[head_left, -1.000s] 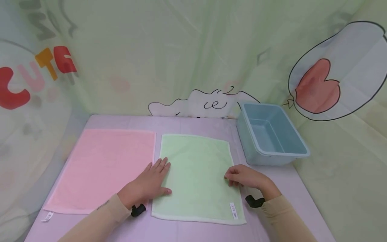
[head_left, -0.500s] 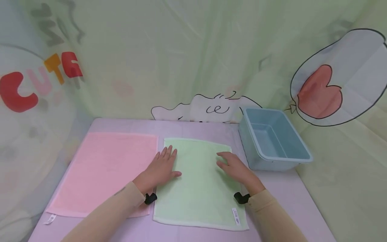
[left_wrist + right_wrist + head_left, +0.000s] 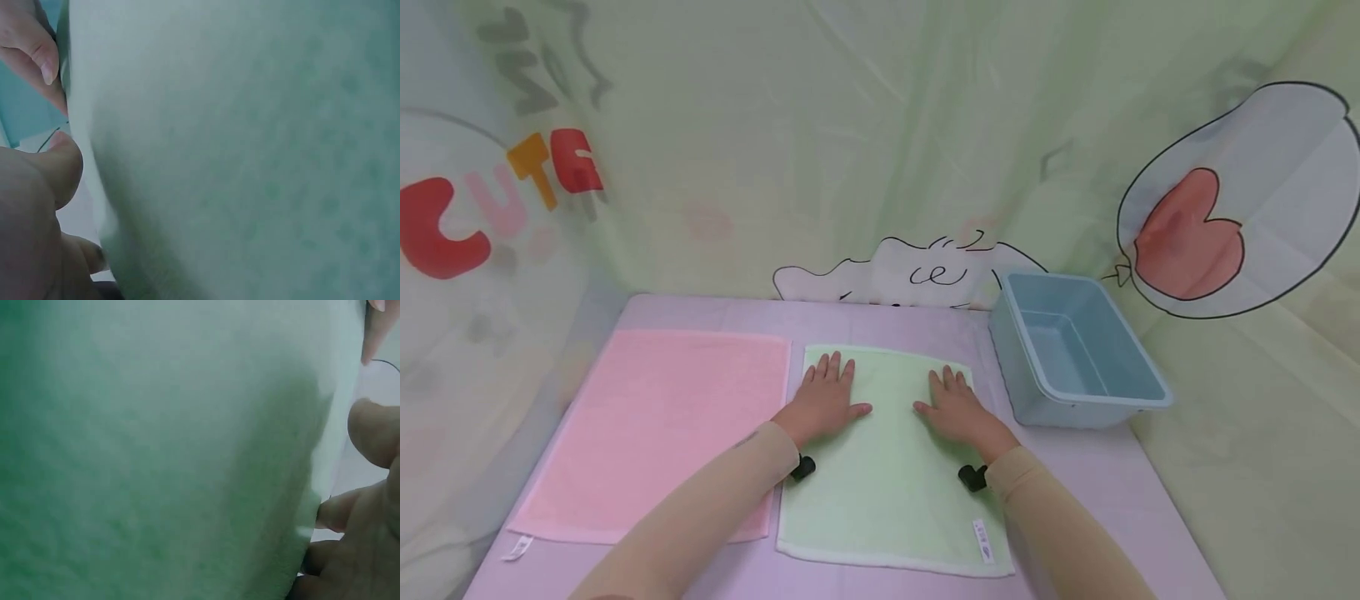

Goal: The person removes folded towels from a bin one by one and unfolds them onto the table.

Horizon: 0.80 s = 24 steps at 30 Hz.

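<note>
A pale green towel point(image 3: 880, 475) lies spread flat on the table, with a white label near its lower right corner. On its upper left part rests my left hand point(image 3: 826, 402), palm down, fingers straight and thumb out. My right hand point(image 3: 958, 410) lies on the towel's upper right part, fingers spread and pointing away from me. The two thumbs point toward each other with a strip of towel between them. Both wrist views are mostly filled by the green cloth, the fingers showing at its edge. Neither hand grips anything.
A pink towel point(image 3: 662, 425) lies flat to the left, partly under my left forearm. At the back right stands a blue plastic basin point(image 3: 1030, 367) with nothing visible inside. Printed curtains point(image 3: 737, 150) hang around the lilac-covered table point(image 3: 850, 575).
Both hands have slid forward over the green towel. The right hand has come in from the towel's right edge, its curled fingers straightening. The towels and basin keep their places.
</note>
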Tool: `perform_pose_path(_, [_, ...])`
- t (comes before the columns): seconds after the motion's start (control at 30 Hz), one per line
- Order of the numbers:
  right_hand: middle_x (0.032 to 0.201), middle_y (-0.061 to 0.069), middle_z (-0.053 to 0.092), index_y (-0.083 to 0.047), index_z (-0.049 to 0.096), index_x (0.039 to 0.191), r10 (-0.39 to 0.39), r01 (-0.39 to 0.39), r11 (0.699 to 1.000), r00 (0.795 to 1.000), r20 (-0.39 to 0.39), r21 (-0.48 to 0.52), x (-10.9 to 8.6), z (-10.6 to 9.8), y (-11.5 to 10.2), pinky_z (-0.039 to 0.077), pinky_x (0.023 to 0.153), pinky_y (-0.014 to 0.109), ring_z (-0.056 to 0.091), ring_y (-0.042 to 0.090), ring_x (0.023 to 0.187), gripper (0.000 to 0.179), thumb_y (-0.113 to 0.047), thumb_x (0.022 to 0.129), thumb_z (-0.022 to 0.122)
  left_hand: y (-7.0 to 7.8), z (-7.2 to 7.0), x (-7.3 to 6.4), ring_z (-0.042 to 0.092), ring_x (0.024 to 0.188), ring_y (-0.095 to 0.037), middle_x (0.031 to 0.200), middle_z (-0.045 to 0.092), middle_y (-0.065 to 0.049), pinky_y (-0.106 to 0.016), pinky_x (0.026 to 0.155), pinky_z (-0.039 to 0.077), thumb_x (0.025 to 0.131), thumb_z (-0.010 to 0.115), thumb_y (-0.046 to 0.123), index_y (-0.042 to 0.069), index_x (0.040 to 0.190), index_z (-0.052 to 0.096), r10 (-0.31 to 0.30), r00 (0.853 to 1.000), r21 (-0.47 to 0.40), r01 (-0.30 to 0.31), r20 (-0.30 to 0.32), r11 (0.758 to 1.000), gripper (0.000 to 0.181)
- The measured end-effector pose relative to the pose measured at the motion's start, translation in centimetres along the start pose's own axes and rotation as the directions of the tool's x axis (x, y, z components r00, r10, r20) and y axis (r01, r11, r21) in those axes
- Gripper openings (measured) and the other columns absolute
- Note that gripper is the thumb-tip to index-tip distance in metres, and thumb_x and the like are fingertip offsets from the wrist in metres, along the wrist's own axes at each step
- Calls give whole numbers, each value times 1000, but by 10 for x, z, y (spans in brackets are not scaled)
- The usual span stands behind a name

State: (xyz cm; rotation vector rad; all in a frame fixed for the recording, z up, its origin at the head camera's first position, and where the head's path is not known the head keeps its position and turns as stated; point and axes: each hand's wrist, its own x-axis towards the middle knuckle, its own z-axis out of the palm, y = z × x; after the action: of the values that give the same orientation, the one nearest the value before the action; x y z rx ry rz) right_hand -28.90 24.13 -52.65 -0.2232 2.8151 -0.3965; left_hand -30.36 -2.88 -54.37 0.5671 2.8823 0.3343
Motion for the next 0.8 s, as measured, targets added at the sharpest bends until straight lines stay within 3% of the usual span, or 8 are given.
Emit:
perform_pose_path(0.3, [178, 28, -14, -1, 2, 172, 44, -39, 998, 994, 97, -49, 18, 3, 8, 2, 135, 67, -15, 52, 165, 92, -57, 112, 43, 0, 4, 9, 2, 170, -40, 182, 1, -19, -55, 138, 12, 106, 41, 74, 10, 174, 12, -52, 998, 14, 51, 47, 999, 98])
perform_pose_path(0.6, [177, 24, -26, -11, -8, 173, 60, -47, 992, 992, 111, -115, 46, 14, 32, -3, 134, 68, -24, 50, 164, 110, -81, 102, 38, 1, -2, 8, -4, 170, -38, 182, -7, -17, -54, 138, 9, 105, 42, 74, 12, 175, 5, -71, 993, 24, 69, 96, 997, 100])
perform_pose_path(0.8, [177, 22, -27, -14, -9, 173, 64, -50, 992, 990, 122, -115, 56, 13, 36, -3, 134, 68, -24, 50, 164, 116, -88, 97, 38, -1, -3, 8, -6, 170, -37, 182, -9, -15, -54, 139, 7, 105, 40, 75, 13, 175, 3, -70, 992, 10, 70, 109, 998, 100])
